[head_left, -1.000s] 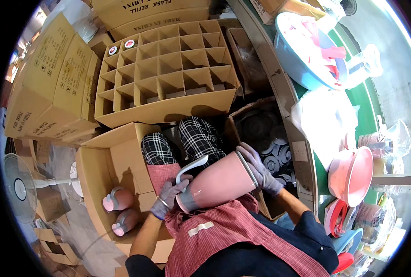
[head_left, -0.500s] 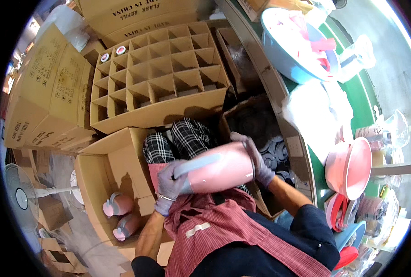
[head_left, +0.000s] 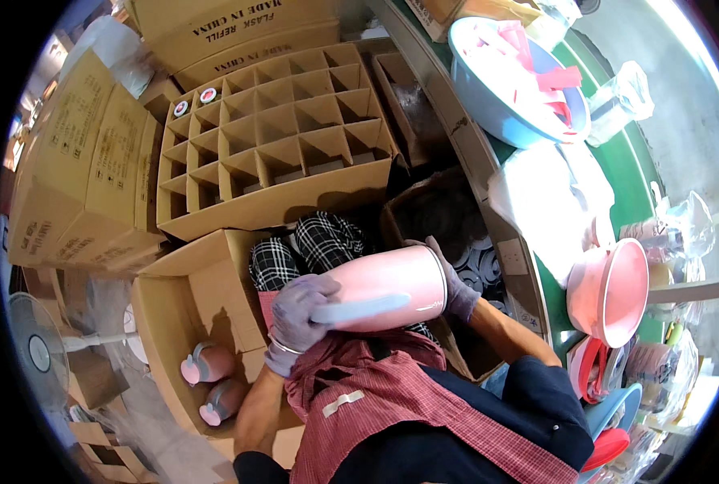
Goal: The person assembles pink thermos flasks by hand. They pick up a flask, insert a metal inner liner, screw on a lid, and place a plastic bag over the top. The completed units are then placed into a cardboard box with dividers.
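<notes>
Across my lap lies a pink vacuum jug (head_left: 392, 278) with a pale grey handle (head_left: 363, 309), held on its side between my gloved hands. My left hand (head_left: 301, 310) is wrapped round its left end, hiding the lid and neck. At the base end, my right hand (head_left: 453, 284) grips the jug's far right edge, its fingers partly hidden behind it. Two similar pink jugs (head_left: 211, 363) lie in the open cardboard box (head_left: 156, 323) to my left.
Ahead stands a carton with cardboard dividers (head_left: 295, 185), two small round lids showing in its far left cells. Grey round parts (head_left: 476, 264) fill a box right of my knees. A pink basin (head_left: 589, 298) and a blue basin (head_left: 476, 89) sit along the green bench at right.
The jug has turned about its length: its handle swung from the upper side to the side nearer me. My left hand shifted slightly right with it; my right hand stayed at the base.
</notes>
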Available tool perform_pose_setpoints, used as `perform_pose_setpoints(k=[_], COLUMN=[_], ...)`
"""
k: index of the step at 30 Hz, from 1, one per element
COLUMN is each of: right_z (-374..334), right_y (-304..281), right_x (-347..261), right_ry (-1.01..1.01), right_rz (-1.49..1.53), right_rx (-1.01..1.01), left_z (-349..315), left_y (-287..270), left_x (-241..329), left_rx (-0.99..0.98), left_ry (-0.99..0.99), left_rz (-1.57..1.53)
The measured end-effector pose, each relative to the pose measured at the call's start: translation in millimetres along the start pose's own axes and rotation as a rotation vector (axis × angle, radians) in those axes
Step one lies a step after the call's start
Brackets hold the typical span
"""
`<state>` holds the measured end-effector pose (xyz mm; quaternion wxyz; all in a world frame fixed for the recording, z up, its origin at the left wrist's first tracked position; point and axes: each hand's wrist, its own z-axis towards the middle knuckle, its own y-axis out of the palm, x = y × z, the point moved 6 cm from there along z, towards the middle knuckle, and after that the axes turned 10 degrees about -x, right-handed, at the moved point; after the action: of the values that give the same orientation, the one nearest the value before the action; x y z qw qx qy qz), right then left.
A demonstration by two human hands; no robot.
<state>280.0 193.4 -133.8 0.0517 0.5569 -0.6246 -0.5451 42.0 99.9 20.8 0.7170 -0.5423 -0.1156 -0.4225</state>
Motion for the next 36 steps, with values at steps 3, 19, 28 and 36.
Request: perform_pose_setpoints(k=[3,19,28,36], right_z=[-20,-63,-9,-8], right_y=[34,162,54,60], right_x=[-42,-103,-30,-48], right_ry=[-0.417,-0.677,-0.225,-0.301], right_rz=[-0.715,-1.431,-0.257,-0.726], right_rx=[-0.071,-0.831,-0.179,-0.159], left_z=[-45,-113,-16,-37], left_y=[29,101,-10,-6], left_x=[-59,-100,-16,-46], left_rx=[-0.007,0.046,0.118,0.081], left_ry=[-0.629,-1.159,-0.429,-0.537], left_rz=[-0.653,-1.456,-0.232,-0.522])
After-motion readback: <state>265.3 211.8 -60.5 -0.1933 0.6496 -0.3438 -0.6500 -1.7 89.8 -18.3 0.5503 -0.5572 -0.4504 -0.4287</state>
